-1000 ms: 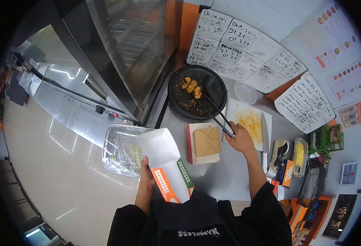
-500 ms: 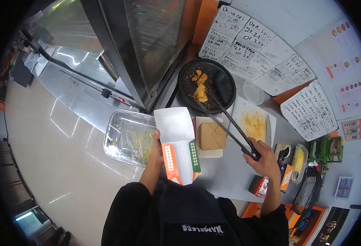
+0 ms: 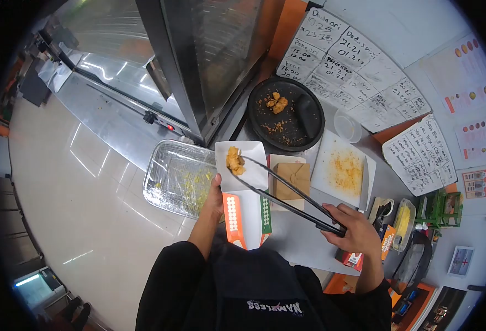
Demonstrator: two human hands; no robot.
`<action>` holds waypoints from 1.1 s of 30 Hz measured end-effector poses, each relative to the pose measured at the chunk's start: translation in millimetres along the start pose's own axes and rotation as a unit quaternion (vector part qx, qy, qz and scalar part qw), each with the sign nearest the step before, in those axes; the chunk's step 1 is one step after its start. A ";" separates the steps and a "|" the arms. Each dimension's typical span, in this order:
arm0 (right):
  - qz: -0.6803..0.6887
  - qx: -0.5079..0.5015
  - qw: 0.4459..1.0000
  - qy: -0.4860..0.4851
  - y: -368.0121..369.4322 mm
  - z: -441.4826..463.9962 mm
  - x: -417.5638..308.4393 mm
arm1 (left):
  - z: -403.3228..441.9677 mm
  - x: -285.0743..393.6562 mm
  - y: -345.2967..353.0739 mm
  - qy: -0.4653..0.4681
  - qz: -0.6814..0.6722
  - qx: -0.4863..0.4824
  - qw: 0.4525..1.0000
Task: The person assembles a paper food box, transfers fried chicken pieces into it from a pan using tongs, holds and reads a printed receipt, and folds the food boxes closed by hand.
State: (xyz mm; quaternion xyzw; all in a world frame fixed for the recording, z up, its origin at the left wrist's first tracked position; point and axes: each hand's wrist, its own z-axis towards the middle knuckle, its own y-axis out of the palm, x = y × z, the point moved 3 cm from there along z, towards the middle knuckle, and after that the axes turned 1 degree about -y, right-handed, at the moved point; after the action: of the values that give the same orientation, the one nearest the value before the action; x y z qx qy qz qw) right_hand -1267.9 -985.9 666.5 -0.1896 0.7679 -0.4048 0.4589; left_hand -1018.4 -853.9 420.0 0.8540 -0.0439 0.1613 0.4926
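Compared with half a second earlier, the tongs (image 3: 290, 207) had swung left and nearer from the black pan (image 3: 309, 116), and a fried piece (image 3: 234, 161) now showed against the white far section of the carton (image 3: 248, 215). Fewer lumps were left in the pan.

The right hand (image 3: 356, 229) was wrapped around the near end of the tongs, its fingers curled in. The left hand (image 3: 215, 198) gripped the carton by its left edge, left of the brown box (image 3: 301, 172) and just right of the wrapped tray (image 3: 160, 165).

The fried piece looked light and crusty, likely to shed crumbs and perhaps a little greasy; a gentle squeeze around its thickest part would probably suit it. The carton seemed thin and light, stiff along its folds but easily bent at the open flap, so a side wall near a fold was the safer hold.

The left fingers beneath the carton were out of sight. Whether the piece touched the board or hung above it could not be told, nor whether it was one lump or two.
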 end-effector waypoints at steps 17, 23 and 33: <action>-0.080 -0.042 0.996 0.011 -15.3 -2.3 -13.5 | -11.3 -2.1 11.2 -0.010 -0.016 -0.026 0.999; 0.000 0.024 1.000 0.014 -44.2 -14.0 10.9 | -8.9 2.6 15.7 0.006 -0.037 -0.093 0.995; -0.295 0.101 0.943 0.120 -29.7 88.4 110.0 | -22.5 3.6 -10.5 0.003 -0.009 -0.058 0.998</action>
State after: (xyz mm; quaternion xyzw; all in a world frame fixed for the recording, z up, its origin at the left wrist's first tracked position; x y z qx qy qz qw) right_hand -1250.2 -1116.2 607.3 -0.3099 0.6822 -0.6173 0.2399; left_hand -1017.7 -828.9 422.9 0.8240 -0.0439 0.1569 0.5427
